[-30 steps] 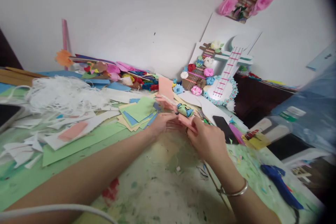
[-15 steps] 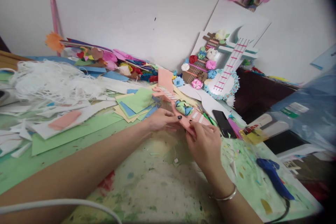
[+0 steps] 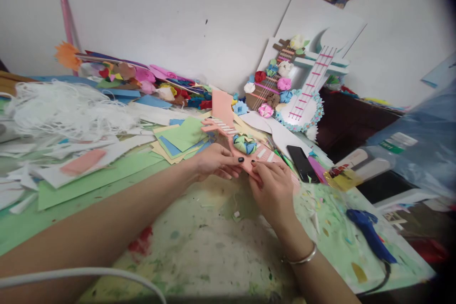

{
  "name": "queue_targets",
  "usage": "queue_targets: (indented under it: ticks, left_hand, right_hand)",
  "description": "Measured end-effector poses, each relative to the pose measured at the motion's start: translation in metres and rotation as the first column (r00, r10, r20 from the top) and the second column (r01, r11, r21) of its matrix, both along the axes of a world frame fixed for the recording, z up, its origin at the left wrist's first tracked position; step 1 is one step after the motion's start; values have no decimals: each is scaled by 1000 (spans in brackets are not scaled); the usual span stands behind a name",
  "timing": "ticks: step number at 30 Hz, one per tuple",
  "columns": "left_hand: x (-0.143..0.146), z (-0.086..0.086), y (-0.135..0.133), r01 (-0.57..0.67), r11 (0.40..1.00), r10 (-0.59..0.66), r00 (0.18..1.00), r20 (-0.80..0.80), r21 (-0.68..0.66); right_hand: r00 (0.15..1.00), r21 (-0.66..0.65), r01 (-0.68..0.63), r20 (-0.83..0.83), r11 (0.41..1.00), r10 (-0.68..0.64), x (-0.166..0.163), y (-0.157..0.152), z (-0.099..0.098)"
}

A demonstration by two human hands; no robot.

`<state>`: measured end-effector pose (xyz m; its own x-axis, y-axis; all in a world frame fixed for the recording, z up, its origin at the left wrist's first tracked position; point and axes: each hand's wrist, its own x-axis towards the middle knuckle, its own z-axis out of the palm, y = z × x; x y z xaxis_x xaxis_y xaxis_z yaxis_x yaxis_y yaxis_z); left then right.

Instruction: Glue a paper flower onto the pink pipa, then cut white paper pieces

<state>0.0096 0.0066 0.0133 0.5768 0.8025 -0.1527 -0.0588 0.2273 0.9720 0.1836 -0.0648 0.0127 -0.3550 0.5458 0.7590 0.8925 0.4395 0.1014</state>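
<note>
A pink paper guitar shape with white strips and a green-blue paper flower lies on the worktable. My left hand pinches the near edge of its body, fingers closed. Just right of it, my right hand presses and pinches the same pink piece near the white strips. Both hands meet at the centre of the head view.
Coloured paper sheets and white paper shreds lie left. Finished guitar crafts with paper flowers lean on the wall. A black phone, a blue glue gun and a plastic bag sit right.
The view has dropped and shifted slightly. The pink guitar piece came flatter toward the table, and both hands slid a little left while keeping hold of it.
</note>
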Motion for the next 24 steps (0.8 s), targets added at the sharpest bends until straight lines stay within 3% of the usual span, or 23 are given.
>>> queue_targets:
  ticks: [9,16,24]
  left_hand:
    - [-8,-3,10,104,981,-100,994,33,-164]
    - [-9,-12,14,139,980,-121,984,127,-141]
    - [-2,-21,10,119,991,-102,966,236,-59]
  right_hand:
    - [995,-61,-66,-75,996,61,3,1,-3]
    - [987,-106,-79,-148,991,63,4,0,0]
    - [998,-27,-6,-66,1000,4,-2,-1,4]
